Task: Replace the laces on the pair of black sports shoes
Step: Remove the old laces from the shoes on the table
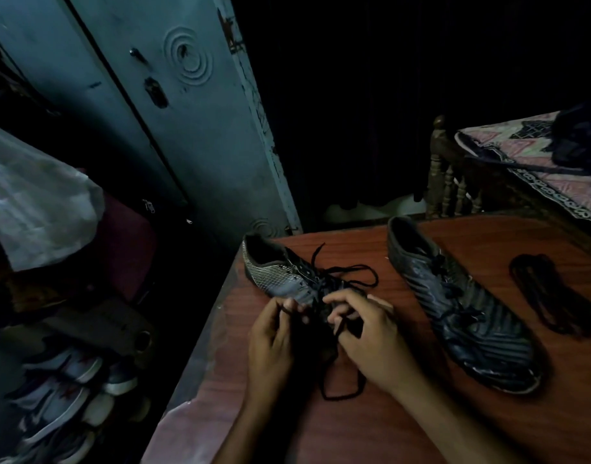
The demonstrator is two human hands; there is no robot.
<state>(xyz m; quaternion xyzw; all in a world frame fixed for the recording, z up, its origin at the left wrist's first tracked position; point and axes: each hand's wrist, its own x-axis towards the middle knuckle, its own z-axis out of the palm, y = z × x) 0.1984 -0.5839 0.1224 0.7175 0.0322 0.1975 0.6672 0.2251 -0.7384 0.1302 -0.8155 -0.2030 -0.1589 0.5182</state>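
Black lace [334,324] between pinching fingers [337,318]

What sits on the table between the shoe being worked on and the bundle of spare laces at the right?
The second black shoe lies between them on the table, heel away, toe toward the camera, seen in the head view.

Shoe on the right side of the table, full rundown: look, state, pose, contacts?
The right shoe is a black low-cut sports shoe with faint grey diagonal stripes and a pale scuffed sole edge at the toe. It looks synthetic and worn. It stands upright on the reddish wooden table, toe toward the camera, dark lace in place. Neither hand touches it.
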